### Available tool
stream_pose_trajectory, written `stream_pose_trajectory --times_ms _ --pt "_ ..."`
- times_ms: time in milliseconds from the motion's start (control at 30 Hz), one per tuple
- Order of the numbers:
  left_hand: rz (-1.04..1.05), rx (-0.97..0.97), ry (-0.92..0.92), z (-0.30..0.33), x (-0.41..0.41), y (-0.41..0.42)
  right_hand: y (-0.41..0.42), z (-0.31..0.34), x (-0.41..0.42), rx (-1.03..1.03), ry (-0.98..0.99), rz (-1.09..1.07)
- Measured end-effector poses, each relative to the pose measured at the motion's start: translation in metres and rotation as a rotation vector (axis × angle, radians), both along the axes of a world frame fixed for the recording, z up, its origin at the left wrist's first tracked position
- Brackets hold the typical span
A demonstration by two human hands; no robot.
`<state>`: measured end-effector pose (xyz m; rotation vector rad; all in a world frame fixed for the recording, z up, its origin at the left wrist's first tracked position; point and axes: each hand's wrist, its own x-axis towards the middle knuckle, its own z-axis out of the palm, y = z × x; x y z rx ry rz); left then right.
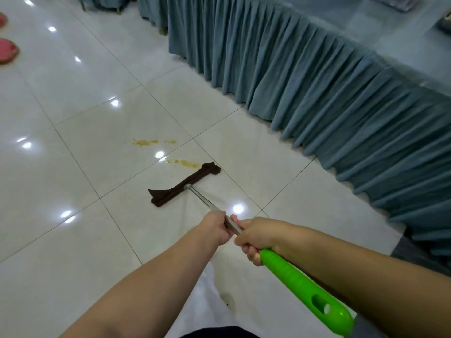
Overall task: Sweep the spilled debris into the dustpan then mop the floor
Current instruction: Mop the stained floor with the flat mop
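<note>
A mop with a dark brown cloth head (pixel 184 183) lies flat on the white tiled floor (pixel 97 240). Its metal pole (pixel 203 200) runs back toward me and ends in a bright green handle (pixel 302 286). My left hand (pixel 216 226) grips the metal pole. Just behind it, my right hand (pixel 255 236) grips the pole where the green handle begins. Yellowish smears (pixel 146 142) mark the tile ahead of the mop head, and another yellow streak (pixel 184 162) touches its far end. No dustpan is in view.
A long table with a pleated grey-blue skirt (pixel 317 89) runs along the right, close to the mop. Chair legs (pixel 163 31) stand at the far end. Two pink objects (pixel 8 51) lie at the far left edge. Ceiling lights reflect off the glossy tiles.
</note>
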<state>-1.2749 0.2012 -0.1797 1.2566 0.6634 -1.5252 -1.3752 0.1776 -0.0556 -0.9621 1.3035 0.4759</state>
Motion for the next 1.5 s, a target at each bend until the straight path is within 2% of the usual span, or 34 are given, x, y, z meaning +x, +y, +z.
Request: stream_pose_trajectory --times_ms 300,600,1067,1267,1500 --pt "-0.018 -0.024 -0.040 0.001 0.074 -0.072 -0.080 0.000 0.070 -0.007 -0.016 0.082" --pt "0.024 0.032 -0.081 -0.004 0.205 -0.138 -0.143 -0.013 0.203 -0.039 -0.018 0.144" --pt "0.107 0.121 -0.165 -0.003 0.345 -0.223 -0.228 -0.030 0.354 0.028 -0.053 0.104" --pt "0.071 0.118 -0.161 0.003 0.349 -0.235 -0.245 -0.039 0.357 0.056 -0.061 0.068" --pt "0.199 0.147 -0.163 0.004 0.280 -0.270 -0.291 -0.029 0.291 0.044 -0.040 0.190"
